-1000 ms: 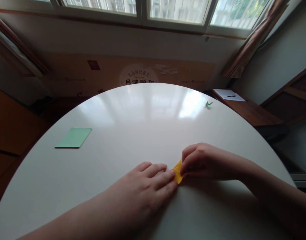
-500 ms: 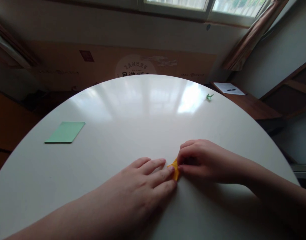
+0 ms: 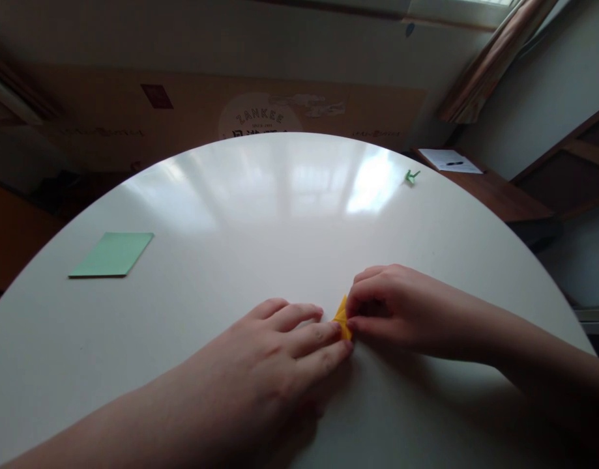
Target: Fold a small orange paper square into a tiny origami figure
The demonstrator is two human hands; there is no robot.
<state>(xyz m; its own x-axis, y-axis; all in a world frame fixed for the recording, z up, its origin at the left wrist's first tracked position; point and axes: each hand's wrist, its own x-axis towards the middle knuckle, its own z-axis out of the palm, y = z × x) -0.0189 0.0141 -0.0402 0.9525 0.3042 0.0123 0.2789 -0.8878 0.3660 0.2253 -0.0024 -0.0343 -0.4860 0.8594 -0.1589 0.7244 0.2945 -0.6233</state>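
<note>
A small piece of folded yellow paper point(image 3: 344, 319) lies on the white table, with a pointed tip sticking up toward the far side. My left hand point(image 3: 289, 348) rests palm down with its fingers stretched out, and its fingertips press on the paper's left side and near corner. Closed in a pinch, my right hand point(image 3: 390, 299) grips the paper's right edge between thumb and fingers. The fingers hide part of the folds.
The round white table point(image 3: 260, 247) has a stack of green square paper point(image 3: 112, 254) at the left. A small folded green paper figure point(image 3: 411, 176) stands near the far right edge. Beyond it, white sheets point(image 3: 448, 161) and a pen point(image 3: 454, 163) lie on a brown wooden surface point(image 3: 509, 198).
The view has tilted down slightly. A pointed yellow tip now shows more clearly beside my right fingers, and the left fingertips have shifted slightly right on the paper.
</note>
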